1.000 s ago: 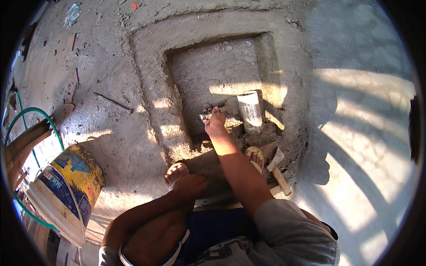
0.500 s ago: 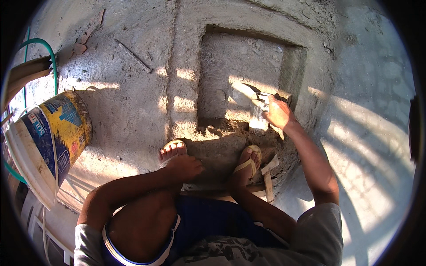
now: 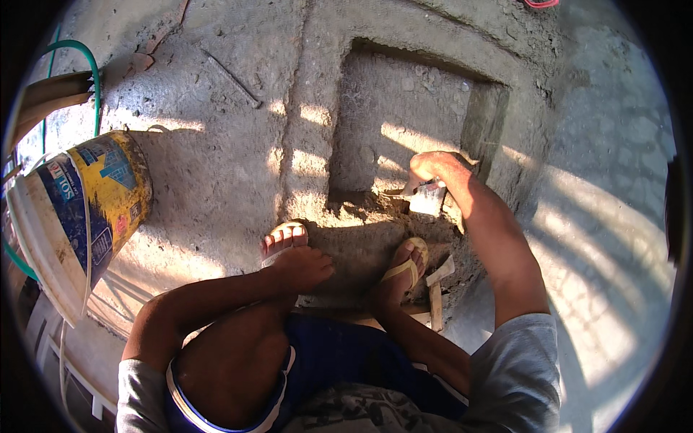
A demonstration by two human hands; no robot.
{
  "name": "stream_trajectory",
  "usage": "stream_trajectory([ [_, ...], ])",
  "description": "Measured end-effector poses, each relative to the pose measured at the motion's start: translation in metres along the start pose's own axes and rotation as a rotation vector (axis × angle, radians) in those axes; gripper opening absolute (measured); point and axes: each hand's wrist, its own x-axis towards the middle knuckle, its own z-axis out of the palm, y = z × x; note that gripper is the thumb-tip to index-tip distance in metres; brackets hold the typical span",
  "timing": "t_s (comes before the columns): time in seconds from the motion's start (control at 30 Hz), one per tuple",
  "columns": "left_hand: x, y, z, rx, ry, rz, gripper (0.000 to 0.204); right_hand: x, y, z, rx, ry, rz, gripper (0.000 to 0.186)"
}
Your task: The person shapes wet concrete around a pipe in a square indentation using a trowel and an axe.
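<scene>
Inside a square recess (image 3: 375,94) cut in the rough cement floor, my right hand (image 3: 435,169) is closed around a trowel, whose handle and blade are mostly hidden beneath the hand. Just under those fingers, at the recess's near edge, is a short white cylinder (image 3: 426,203) that looks like a pipe end. Damp, crumbly mortar (image 3: 354,209) lies along this edge, beside the cylinder. My left hand (image 3: 303,265) rests loosely curled by my left foot, with nothing visible in it.
At the left a yellow and blue bucket (image 3: 119,173) lies tilted, a green hose (image 3: 92,65) behind it. A thin rod (image 3: 232,79) lies on the cement. Beside my right sandal is a short wooden piece (image 3: 436,307). Something red (image 3: 540,3) shows at the top edge.
My right hand has turned over and shifted slightly left, bringing the trowel down from the upper left toward the mortar by the white cylinder. My left hand stays by my foot.
</scene>
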Motion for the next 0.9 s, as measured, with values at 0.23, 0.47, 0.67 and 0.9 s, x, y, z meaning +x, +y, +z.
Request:
stream_trajectory([
  [0.23, 0.0, -0.002, 0.004, -0.036, -0.001, 0.003, 0.021, 0.005, -0.004, -0.015, -0.708, -0.02, -0.372, 0.025],
  [0.47, 0.001, -0.01, 0.016, 0.023, -0.06, 0.013, 0.02, -0.024, -0.017, -0.011, -0.499, -0.084, -0.025, 0.025],
  [0.67, 0.0, -0.004, 0.003, -0.063, -0.048, -0.004, 0.02, -0.035, -0.013, 0.001, -0.341, -0.109, -0.086, 0.034],
  [0.9, -0.002, -0.007, 0.007, -0.016, 0.068, 0.068, 0.02, 0.026, -0.009, 0.017, -0.025, -0.151, -0.132, 0.021],
])
